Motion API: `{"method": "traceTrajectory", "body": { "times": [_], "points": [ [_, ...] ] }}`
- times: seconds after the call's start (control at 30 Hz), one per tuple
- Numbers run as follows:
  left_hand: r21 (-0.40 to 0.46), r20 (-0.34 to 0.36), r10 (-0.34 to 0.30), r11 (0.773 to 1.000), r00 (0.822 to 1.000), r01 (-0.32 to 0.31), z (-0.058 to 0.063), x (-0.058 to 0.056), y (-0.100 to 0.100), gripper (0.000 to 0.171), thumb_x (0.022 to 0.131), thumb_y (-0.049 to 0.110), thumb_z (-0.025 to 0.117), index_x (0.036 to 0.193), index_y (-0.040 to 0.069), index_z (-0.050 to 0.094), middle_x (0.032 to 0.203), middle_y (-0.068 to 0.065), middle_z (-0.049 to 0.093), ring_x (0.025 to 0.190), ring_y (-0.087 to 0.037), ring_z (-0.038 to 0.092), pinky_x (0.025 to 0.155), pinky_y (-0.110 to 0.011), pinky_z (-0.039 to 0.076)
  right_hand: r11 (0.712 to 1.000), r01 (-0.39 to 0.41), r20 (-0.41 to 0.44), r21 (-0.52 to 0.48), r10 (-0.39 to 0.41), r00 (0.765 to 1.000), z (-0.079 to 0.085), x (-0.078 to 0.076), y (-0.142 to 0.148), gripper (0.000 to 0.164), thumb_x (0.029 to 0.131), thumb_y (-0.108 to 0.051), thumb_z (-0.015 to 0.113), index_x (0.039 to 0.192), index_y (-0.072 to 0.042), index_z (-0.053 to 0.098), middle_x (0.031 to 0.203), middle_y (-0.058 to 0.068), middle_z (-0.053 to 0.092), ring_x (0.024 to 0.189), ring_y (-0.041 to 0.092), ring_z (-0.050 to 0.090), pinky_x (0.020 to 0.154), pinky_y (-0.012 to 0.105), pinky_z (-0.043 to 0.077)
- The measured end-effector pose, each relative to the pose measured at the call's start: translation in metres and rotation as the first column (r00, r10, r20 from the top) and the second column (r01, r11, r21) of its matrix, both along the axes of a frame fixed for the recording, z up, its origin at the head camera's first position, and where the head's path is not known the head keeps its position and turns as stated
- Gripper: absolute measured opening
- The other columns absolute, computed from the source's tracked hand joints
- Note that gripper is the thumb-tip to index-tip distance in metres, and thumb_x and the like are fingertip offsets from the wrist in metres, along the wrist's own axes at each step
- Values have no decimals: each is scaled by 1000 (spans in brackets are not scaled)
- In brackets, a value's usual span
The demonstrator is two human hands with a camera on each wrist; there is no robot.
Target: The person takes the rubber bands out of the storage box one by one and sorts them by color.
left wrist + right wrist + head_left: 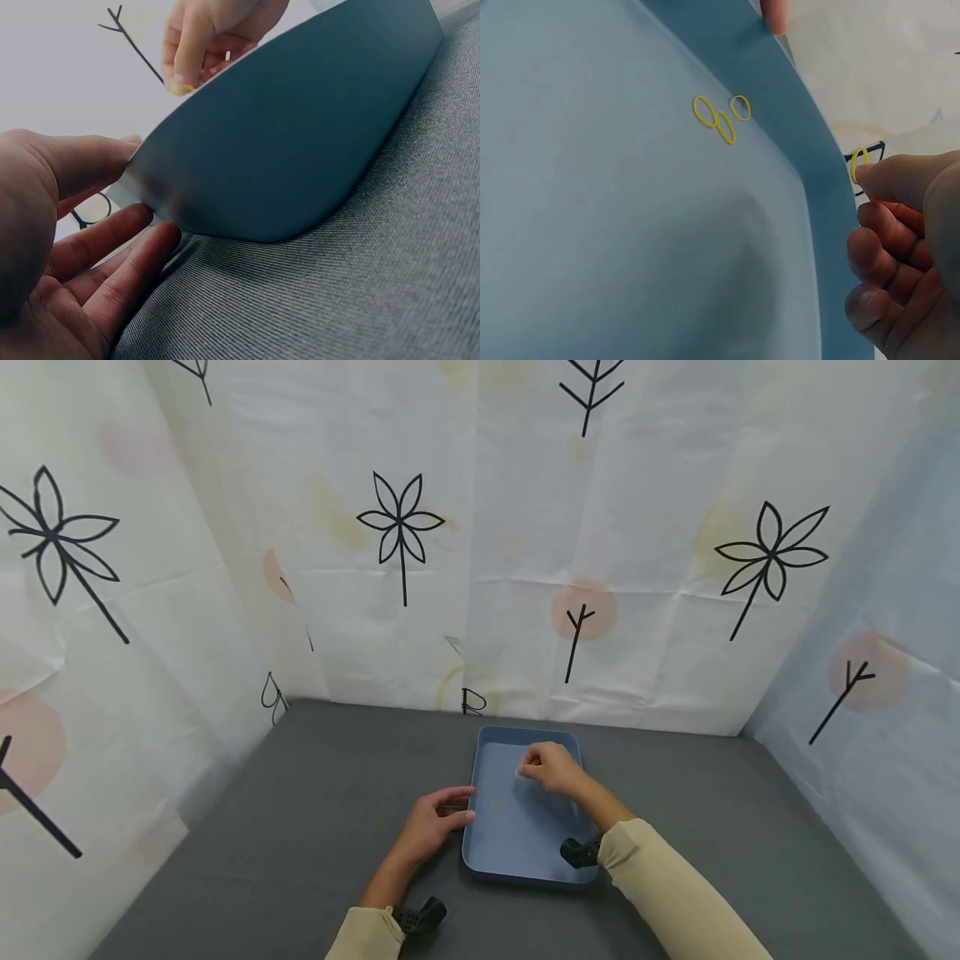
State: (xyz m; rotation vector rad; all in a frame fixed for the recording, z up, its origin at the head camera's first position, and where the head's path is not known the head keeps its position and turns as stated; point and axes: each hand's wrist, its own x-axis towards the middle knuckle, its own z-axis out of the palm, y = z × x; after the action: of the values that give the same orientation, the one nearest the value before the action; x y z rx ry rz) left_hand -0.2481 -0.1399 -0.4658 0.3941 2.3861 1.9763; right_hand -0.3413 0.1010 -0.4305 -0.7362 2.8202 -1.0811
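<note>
A blue tray [510, 852] with low walls sits on the dark cloth. Pinched between the right thumb and index finger is a small yellow rubber band [859, 163]; this right hand [553, 768] is above the far right part of the tray. Three more yellow rubber bands [725, 127] lie inside, close to the tray's wall, two of them touching. My left hand [438, 818] rests against the tray's left side. Its thumb [94, 159] reaches the rim, and the other fingers extend loosely along the outer wall.
Grey cloth [360, 768] covers the table around the tray. White curtains [517, 527] printed with plants and pale circles stand along the back and both sides. Each wrist carries a black strap-on device [422, 917].
</note>
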Motion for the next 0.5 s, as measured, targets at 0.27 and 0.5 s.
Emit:
{"method": "traceTrajectory", "body": {
  "times": [0.27, 0.5],
  "points": [
    [7, -13, -7, 1000, 1000, 7, 0, 1, 2, 38, 90, 6, 68, 125, -8, 60, 121, -30, 59, 102, -37, 62, 84, -43, 52, 997, 39, -39, -67, -42, 998, 9, 12, 23, 6, 93, -7, 65, 88, -5, 65, 73, 4, 59, 59, 13, 50, 54, 30, 44],
    [15, -13, -7, 1000, 1000, 7, 0, 2, 0, 38, 90, 5, 68, 124, -10, 59, 121, -31, 59, 101, -38, 62, 83, -40, 53, 989, 89, -69, -116, -98, 993, 7, 19, 41, 6, 93, -7, 65, 89, -3, 65, 74, 8, 60, 59, 14, 49, 54, 30, 43]
  ]
}}
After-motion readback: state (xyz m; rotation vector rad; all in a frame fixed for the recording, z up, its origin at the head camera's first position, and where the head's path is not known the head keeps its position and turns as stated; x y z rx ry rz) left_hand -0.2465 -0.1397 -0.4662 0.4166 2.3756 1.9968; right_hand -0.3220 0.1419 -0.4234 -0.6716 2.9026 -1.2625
